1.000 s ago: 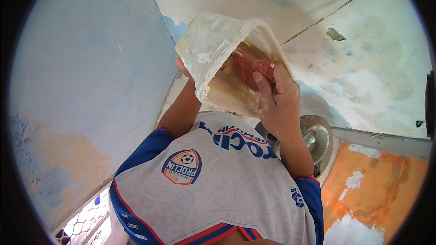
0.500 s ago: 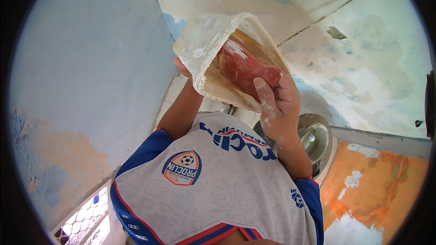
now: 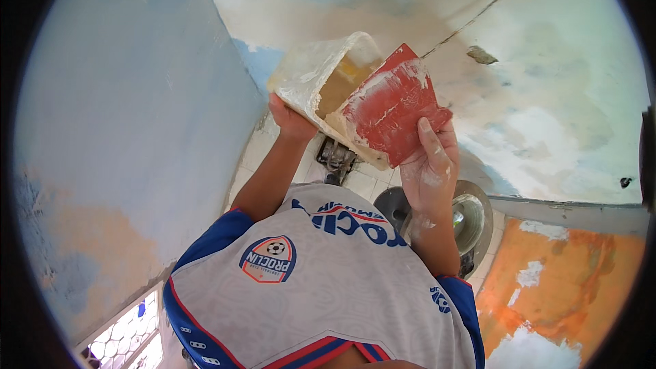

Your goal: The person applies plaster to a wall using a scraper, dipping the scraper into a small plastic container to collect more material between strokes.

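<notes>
My left hand (image 3: 290, 113) grips the lower left side of a translucent white plastic container (image 3: 304, 72), which is tilted on its side with its caked opening toward the right and brownish residue inside. My right hand (image 3: 430, 157) holds a flat red spreader (image 3: 386, 102), smeared with white paste, by its right edge, thumb on its face. The spreader lies at the container's mouth and hides part of the opening; whether the two touch is unclear. White smears mark my right fingers and wrist.
A bluish wall (image 3: 116, 82) rises at left; a cracked, patchy wall (image 3: 533, 96) is ahead. An orange patched surface (image 3: 560, 280) is lower right. A round bucket (image 3: 468, 198) and a grimy dark object (image 3: 335, 157) stand on the tiled floor (image 3: 253, 143). A latticed opening (image 3: 123, 335) is lower left.
The red spreader has come out from inside the container, moved rightward by my right hand, showing its flat face. The container has shifted slightly, my left hand with it.
</notes>
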Demonstrator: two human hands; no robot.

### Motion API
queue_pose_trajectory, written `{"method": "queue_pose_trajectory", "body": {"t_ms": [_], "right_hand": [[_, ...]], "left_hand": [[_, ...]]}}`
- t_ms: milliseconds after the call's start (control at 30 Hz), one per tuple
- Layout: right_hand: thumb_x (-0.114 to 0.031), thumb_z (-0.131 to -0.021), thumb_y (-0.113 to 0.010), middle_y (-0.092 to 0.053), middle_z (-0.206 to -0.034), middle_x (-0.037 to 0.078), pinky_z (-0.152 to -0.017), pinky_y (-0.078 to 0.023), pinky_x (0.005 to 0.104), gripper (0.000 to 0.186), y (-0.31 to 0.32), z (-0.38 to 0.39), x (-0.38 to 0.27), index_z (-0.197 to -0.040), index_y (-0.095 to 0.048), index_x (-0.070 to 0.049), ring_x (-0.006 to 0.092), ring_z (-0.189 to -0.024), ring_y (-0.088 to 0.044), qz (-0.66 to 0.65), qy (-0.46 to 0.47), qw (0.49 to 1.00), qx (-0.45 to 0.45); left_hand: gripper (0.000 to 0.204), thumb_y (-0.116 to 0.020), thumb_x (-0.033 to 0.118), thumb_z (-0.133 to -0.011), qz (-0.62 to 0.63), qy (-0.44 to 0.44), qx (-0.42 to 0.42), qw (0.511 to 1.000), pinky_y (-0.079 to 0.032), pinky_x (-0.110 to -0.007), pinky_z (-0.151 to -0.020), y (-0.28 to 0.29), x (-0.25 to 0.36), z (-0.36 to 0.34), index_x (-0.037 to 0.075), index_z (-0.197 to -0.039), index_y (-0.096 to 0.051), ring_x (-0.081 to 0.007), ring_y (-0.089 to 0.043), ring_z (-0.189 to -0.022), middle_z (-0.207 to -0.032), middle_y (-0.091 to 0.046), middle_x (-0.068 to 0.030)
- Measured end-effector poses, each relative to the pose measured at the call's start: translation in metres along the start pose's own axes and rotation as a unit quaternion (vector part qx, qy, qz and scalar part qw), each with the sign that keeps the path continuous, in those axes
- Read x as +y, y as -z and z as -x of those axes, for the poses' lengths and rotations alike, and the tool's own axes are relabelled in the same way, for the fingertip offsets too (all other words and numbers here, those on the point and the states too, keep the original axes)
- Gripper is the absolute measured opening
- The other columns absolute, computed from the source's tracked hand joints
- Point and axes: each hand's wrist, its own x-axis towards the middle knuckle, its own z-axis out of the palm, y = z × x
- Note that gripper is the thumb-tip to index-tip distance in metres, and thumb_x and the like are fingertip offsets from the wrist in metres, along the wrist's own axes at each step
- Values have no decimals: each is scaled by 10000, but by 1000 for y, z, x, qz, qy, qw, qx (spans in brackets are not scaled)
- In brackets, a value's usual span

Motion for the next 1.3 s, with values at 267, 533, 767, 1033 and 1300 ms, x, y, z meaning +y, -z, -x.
{"method": "queue_pose_trajectory", "body": {"t_ms": [267,533,767,1033,1300], "right_hand": [[-21,-1030,-586,-640,-1400,159,-1126,-505,436,390,23,-31,-72,-1415,-531,6,265,-1294,-630,-26,37,999,-5],[16,-975,-613,-675,-1345,174,-1113,-521,458,418,42,-49,-174,-1390,-564,28,290,-1269,-649,25,237,970,-45],[26,-961,-628,-684,-1322,198,-1087,-553,471,399,-4,-64,-295,-1354,-574,69,310,-1222,-683,62,329,935,-119],[12,-940,-630,-700,-1264,194,-1012,-600,426,366,-24,-72,-279,-1302,-596,60,278,-1131,-717,145,222,954,-142],[27,-887,-685,-705,-1095,137,-703,-598,327,322,-23,-69,-199,-1198,-602,29,193,-909,-716,256,136,954,-82]], "left_hand": [[954,-336,799,-984,61,76,25,995,-386,-524,-1209,-43,-30,-19,87,-1616,-378,-344,-444,-1484,-1621,-451,-134],[846,-368,787,-991,196,166,17,966,-378,-580,-1212,-75,-52,-21,232,-1630,-384,-348,-437,-1490,-1648,-433,-41],[861,-373,790,-987,167,157,43,972,-434,-578,-1173,-95,-63,-26,213,-1625,-381,-356,-490,-1446,-1630,-449,-59],[814,-362,724,-1030,215,177,56,959,-384,-554,-1221,-142,-64,-49,192,-1645,-340,-340,-428,-1497,-1657,-417,-74],[768,-243,684,-1078,120,112,101,981,-394,-496,-1205,-200,-47,-98,157,-1624,-364,-319,-479,-1448,-1607,-463,-91]]}}
